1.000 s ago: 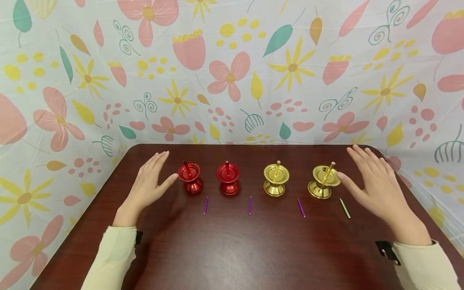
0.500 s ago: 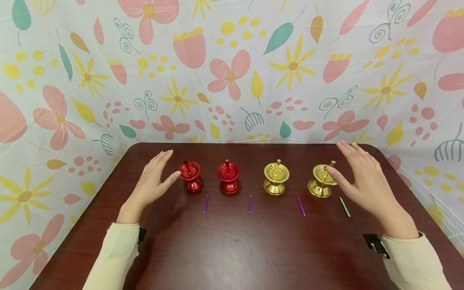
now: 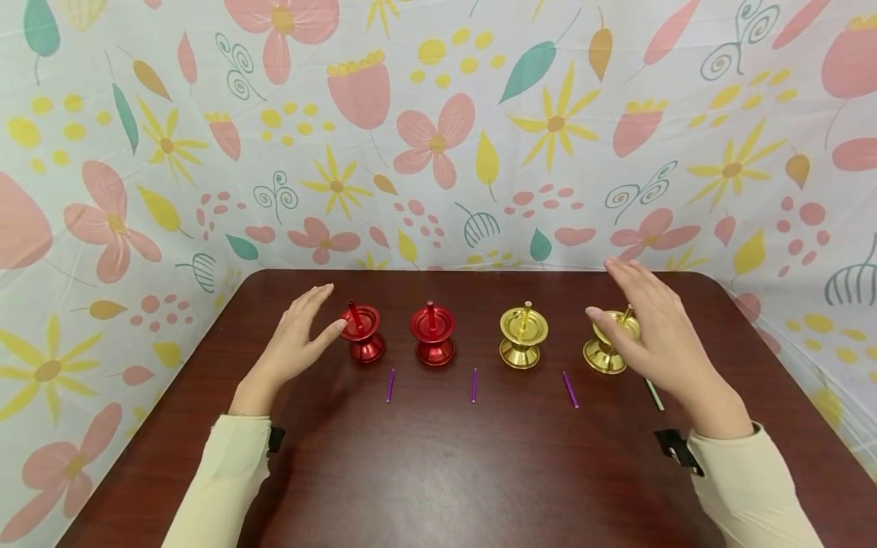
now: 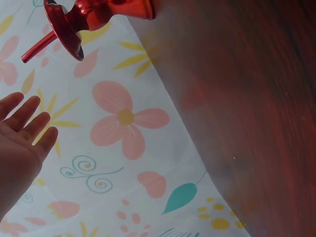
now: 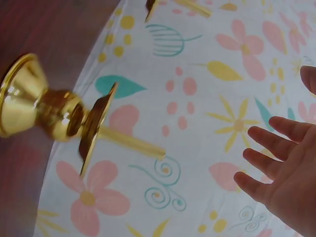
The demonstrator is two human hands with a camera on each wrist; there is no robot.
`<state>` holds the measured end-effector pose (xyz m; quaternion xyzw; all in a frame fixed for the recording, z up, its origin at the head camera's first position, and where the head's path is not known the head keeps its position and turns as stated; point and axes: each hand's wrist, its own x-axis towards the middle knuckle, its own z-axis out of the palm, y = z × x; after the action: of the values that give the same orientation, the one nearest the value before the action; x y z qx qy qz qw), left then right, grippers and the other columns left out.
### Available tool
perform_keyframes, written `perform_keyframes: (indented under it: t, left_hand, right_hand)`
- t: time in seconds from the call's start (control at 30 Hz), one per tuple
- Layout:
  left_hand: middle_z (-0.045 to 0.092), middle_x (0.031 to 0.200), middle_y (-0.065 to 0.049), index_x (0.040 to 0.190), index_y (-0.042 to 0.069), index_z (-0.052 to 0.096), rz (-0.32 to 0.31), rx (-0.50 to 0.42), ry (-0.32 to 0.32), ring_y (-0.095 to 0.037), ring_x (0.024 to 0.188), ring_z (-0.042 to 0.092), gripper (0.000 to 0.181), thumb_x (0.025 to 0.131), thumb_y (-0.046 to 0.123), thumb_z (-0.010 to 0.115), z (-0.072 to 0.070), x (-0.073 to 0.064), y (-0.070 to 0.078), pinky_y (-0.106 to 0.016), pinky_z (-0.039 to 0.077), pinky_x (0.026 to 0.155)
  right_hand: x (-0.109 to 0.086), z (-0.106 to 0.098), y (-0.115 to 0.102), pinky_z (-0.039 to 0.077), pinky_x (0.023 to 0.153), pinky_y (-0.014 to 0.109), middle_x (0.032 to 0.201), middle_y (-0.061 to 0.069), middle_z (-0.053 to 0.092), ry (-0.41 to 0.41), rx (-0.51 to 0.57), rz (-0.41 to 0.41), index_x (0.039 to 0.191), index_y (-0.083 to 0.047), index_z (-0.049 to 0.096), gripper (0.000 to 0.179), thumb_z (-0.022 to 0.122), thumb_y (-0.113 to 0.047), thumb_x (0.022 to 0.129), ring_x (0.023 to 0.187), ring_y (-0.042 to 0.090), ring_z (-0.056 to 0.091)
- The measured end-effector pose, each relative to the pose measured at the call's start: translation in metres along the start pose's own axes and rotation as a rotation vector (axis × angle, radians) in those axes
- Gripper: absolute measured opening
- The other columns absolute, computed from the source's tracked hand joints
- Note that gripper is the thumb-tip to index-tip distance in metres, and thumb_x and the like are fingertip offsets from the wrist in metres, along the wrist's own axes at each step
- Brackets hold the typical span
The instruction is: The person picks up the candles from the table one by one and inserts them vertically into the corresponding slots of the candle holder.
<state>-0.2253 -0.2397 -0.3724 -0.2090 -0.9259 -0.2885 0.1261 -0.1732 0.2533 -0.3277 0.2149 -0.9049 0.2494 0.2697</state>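
Observation:
My left hand (image 3: pixel 288 350) hovers with straight fingers just left of a red candle holder (image 3: pixel 366 348), its thumb overlapping the dish's edge in the head view. A second red candle holder (image 3: pixel 435 351) stands to the right of that one. Further right is a gold candle holder (image 3: pixel 519 355). My right hand (image 3: pixel 664 346), fingers extended and holding nothing, partly hides the rightmost gold candle holder (image 3: pixel 603 357). The right wrist view shows this gold holder (image 5: pixel 59 113) apart from the fingers (image 5: pixel 264 163). Each holder has a thin upright stem rising from its dish.
Thin purple sticks (image 3: pixel 390 386) lie in a row in front of the holders, with another purple stick (image 3: pixel 474 386) and a third purple stick (image 3: pixel 570 390). A green stick (image 3: pixel 655 396) lies at right. A floral cloth (image 3: pixel 438 213) hangs behind the dark wooden table (image 3: pixel 438 472).
My right hand has moved left, now covering part of the rightmost gold holder and the green stick's top. My left hand has drifted slightly right. The holders and sticks stay put.

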Motion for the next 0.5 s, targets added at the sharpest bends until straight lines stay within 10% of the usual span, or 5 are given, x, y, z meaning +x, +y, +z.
perform_keyframes:
  t: [0.5]
  left_hand:
    - [0.032, 0.151, -0.017, 0.148, 0.006, 0.033, -0.045, -0.134, -0.083, -0.035, 0.139, 0.027, 0.069, 0.091, 0.025, 0.067, 0.006, 0.006, 0.003, -0.059, 0.026, 0.109]
  right_hand:
    - [0.025, 0.027, -0.036, 0.027, 0.105, 0.06, 0.142, 0.018, 0.047, 0.005, 0.063, -0.134, 0.144, -0.002, 0.042, 0.062, 0.065, -0.026, 0.092, 0.134, 0.037, 0.036]
